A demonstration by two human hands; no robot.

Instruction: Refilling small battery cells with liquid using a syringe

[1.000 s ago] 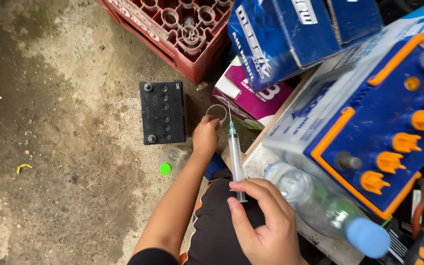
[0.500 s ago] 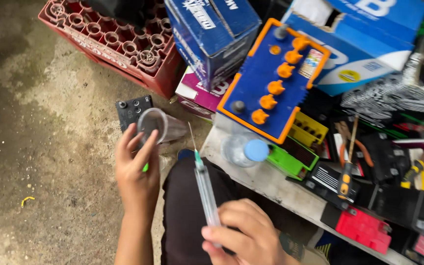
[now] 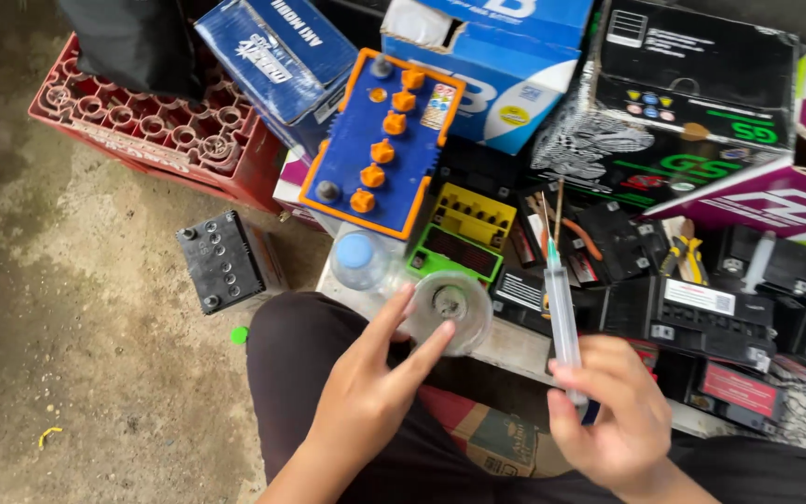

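Note:
My left hand (image 3: 370, 387) holds a clear plastic cup (image 3: 450, 310) by its rim, tipped so its mouth faces me, above my dark-clad lap. My right hand (image 3: 613, 420) grips a large clear syringe (image 3: 562, 313) by the plunger end, its green-hubbed needle pointing up and away. Cup and syringe are apart, the syringe to the cup's right. Just beyond the cup stands a clear bottle with a blue cap (image 3: 358, 257) on a low shelf edge.
A small black battery (image 3: 221, 261) sits on the concrete floor at left, near a red bottle crate (image 3: 146, 126). A blue battery with orange caps (image 3: 380, 145), cardboard boxes, small batteries, a screwdriver (image 3: 557, 219) and pliers (image 3: 687, 257) crowd the shelf.
My left hand lifted the cup from the floor by the black battery and brought it over my lap. My view swung right toward the shelf. The syringe moved right with my right hand.

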